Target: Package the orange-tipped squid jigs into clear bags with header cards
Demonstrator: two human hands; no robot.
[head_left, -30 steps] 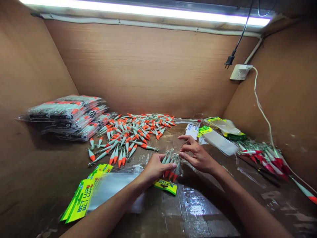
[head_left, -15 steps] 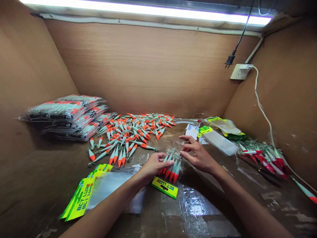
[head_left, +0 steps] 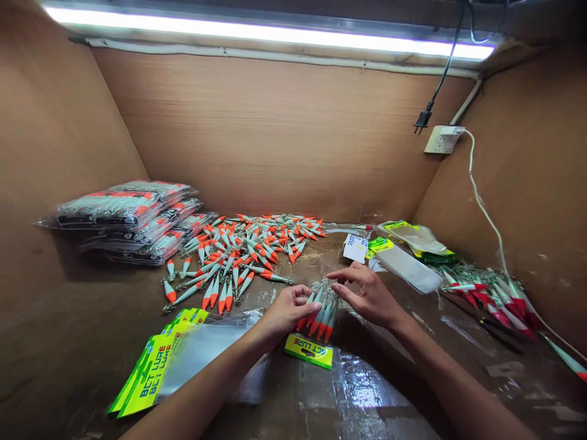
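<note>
A clear bag of squid lures (head_left: 327,316) with red-orange tips and pale bodies lies before me, its yellow-green BCT LURE header card (head_left: 309,352) toward me. My left hand (head_left: 288,310) grips the bag's left side, thumb on top of the lures. At the hook end, my right hand (head_left: 367,294) hovers with thumb and forefinger apart, close to the metal hooks; whether it touches the bag I cannot tell. A fan of flat bags with yellow header cards (head_left: 147,374) lies left of my left forearm, partly covered by it.
Loose orange-and-white lures (head_left: 245,253) are heaped behind my hands. Stacked packed lures (head_left: 123,220) stand at the far left. A white paper tag (head_left: 354,247), more empty bags (head_left: 410,266) and red-and-white lures (head_left: 502,299) lie right. A white cable (head_left: 481,201) hangs from the wall socket (head_left: 443,139).
My right hand's thumb and forefinger have shifted slightly off the hooks and apart. My left hand stays on the bag. The whole view has tilted slightly.
</note>
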